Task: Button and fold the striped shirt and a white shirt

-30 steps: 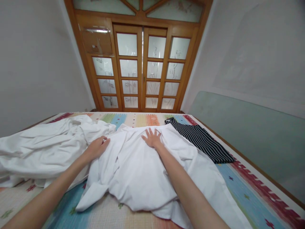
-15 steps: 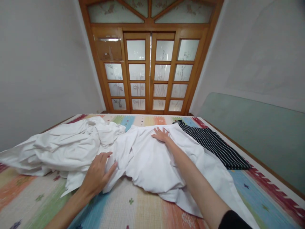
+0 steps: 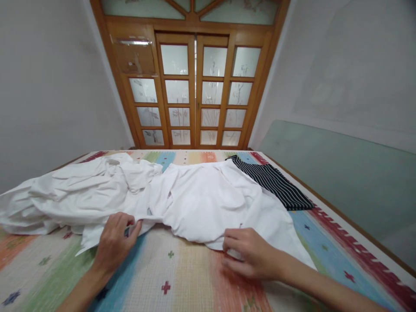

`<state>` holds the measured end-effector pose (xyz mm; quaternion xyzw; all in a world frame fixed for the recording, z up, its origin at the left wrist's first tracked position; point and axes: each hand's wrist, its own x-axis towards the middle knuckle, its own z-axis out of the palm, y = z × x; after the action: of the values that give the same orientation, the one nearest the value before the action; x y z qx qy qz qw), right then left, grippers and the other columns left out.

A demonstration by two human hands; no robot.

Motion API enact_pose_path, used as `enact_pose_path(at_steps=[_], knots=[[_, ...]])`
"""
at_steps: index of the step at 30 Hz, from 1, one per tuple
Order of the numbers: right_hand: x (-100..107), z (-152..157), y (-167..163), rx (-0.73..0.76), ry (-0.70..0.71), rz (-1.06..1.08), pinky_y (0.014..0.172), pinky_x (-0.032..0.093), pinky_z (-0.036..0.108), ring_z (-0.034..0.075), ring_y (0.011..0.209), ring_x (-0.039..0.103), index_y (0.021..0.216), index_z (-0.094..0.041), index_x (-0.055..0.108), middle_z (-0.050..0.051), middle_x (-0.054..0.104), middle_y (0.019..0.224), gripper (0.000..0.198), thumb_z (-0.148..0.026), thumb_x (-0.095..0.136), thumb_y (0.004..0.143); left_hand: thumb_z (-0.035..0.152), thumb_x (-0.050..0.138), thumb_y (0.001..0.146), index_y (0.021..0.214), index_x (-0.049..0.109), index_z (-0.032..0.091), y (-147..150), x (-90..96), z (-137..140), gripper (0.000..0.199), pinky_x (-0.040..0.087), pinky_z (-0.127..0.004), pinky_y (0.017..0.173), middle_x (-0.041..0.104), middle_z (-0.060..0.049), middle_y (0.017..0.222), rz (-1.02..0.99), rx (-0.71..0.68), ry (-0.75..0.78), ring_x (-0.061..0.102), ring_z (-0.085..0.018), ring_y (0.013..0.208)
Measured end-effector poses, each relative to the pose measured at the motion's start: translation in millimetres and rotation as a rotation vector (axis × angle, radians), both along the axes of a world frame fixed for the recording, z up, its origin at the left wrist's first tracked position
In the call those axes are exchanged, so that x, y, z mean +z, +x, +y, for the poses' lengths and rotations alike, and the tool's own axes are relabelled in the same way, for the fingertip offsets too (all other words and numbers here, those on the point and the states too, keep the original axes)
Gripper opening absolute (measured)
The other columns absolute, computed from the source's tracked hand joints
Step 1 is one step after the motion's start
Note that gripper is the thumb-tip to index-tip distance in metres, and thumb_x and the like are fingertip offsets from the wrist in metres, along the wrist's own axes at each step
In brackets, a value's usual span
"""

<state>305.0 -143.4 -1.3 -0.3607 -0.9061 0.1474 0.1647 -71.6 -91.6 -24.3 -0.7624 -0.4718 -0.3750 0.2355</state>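
A white garment lies spread across the middle of the patterned bedcover, its straight edge away from me and loose folds toward me. My left hand pinches a corner of its near left edge between thumb and fingers, raising a small fold. At the near right edge, my right hand has curled fingers with white cloth showing between them and the thumb. The thumb is slightly blurred. Beside my left hand is a crumpled white cloth, which meets the garment's left side.
A black-and-white striped cloth lies flat at the far right, partly under the white garment. The colourful bedcover reaches toward me. A pale green panel runs along the right side. Wooden glazed doors stand beyond the bed.
My right hand has come back from the garment's far part to its near right edge, fingers now curled. My left hand has shifted slightly left and closed on the edge. The view has turned slightly.
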Motion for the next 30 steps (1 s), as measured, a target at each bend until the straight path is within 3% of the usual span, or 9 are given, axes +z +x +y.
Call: enact_pose_path(at_steps=[3, 6, 10, 14, 18, 21, 27, 30], knots=[[-11.9, -34.3, 6.7, -0.082, -0.019, -0.159, 0.069, 0.046, 0.03, 0.02, 0.083, 0.058, 0.099, -0.02, 0.058, 0.007, 0.061, 0.099, 0.022, -0.033, 0.064, 0.082, 0.039, 0.049, 0.09, 0.056, 0.047, 0.022, 1.0, -1.4, -2.3, 0.038, 0.038, -0.031, 0.06, 0.047, -0.001, 0.056, 0.035, 0.132, -0.059, 0.048, -0.02, 0.058], [-32.5, -35.1, 11.6, -0.252, 0.072, -0.098, 0.076, 0.048, 0.031, 0.021, 0.092, 0.058, 0.113, -0.022, 0.054, 0.008, 0.057, 0.108, 0.025, -0.026, 0.056, 0.088, 0.04, 0.041, 0.092, 0.057, 0.058, 0.022, 4.0, -11.0, -3.7, 0.043, 0.038, -0.031, 0.058, 0.053, -0.003, 0.052, 0.126, 0.171, -0.185, 0.052, -0.02, 0.055], [-53.6, -20.9, 21.7, -0.428, 0.197, -0.03, 0.071, 0.049, 0.03, 0.02, 0.086, 0.058, 0.116, -0.021, 0.054, 0.008, 0.055, 0.104, 0.028, -0.019, 0.051, 0.089, 0.045, 0.04, 0.089, 0.086, 0.07, 0.019, 9.6, -23.8, 0.2, 0.04, 0.048, -0.036, 0.073, 0.071, -0.009, 0.083, 0.118, 0.146, -0.29, 0.064, -0.026, 0.078], [-58.3, -15.3, 30.9, -0.362, 0.221, 0.07, 0.073, 0.048, 0.03, 0.019, 0.084, 0.057, 0.095, -0.02, 0.06, 0.007, 0.058, 0.093, 0.017, -0.011, 0.047, 0.089, 0.054, 0.047, 0.083, 0.097, 0.068, 0.018, 12.2, -28.8, 6.6, 0.043, 0.051, -0.041, 0.086, 0.07, -0.013, 0.105, -0.007, 0.06, -0.348, 0.064, -0.029, 0.097], [-51.2, -13.6, 36.1, -0.383, 0.228, 0.298, 0.075, 0.046, 0.032, 0.02, 0.084, 0.057, 0.092, -0.021, 0.061, 0.005, 0.062, 0.086, 0.017, -0.016, 0.045, 0.094, 0.046, 0.044, 0.085, 0.089, 0.067, 0.022, 11.0, -22.0, 9.2, 0.034, 0.051, -0.038, 0.089, 0.072, -0.009, 0.099, -0.219, -0.033, -0.476, 0.066, -0.026, 0.096], [-43.4, -10.7, 42.1, -0.473, 0.243, 0.407, 0.07, 0.044, 0.03, 0.019, 0.076, 0.056, 0.083, -0.021, 0.061, 0.004, 0.061, 0.077, 0.019, -0.024, 0.046, 0.095, 0.047, 0.047, 0.081, 0.091, 0.065, 0.021, 10.0, -8.3, 7.5, 0.033, 0.052, -0.035, 0.085, 0.073, -0.006, 0.096, -0.466, -0.003, -0.525, 0.067, -0.024, 0.091], [-32.6, -0.9, 70.7, -0.845, 0.251, 0.638, 0.065, 0.041, 0.027, 0.018, 0.068, 0.054, 0.081, -0.018, 0.061, 0.002, 0.062, 0.072, 0.034, -0.046, 0.046, 0.093, 0.042, 0.053, 0.071, 0.086, 0.061, 0.02, 13.0, 28.1, -2.6, 0.028, 0.054, -0.031, 0.073, 0.069, -0.001, 0.077, -0.964, 0.199, -0.437, 0.066, -0.02, 0.076], [-29.2, 4.6, 90.5, -1.023, 0.316, 0.739, 0.064, 0.04, 0.027, 0.017, 0.068, 0.053, 0.083, -0.017, 0.061, 0.001, 0.061, 0.072, 0.037, -0.052, 0.049, 0.089, 0.035, 0.056, 0.069, 0.08, 0.06, 0.019, 9.2, 37.6, -0.8, 0.02, 0.054, -0.029, 0.068, 0.064, 0.002, 0.069, -1.159, 0.269, -0.351, 0.063, -0.017, 0.067]])
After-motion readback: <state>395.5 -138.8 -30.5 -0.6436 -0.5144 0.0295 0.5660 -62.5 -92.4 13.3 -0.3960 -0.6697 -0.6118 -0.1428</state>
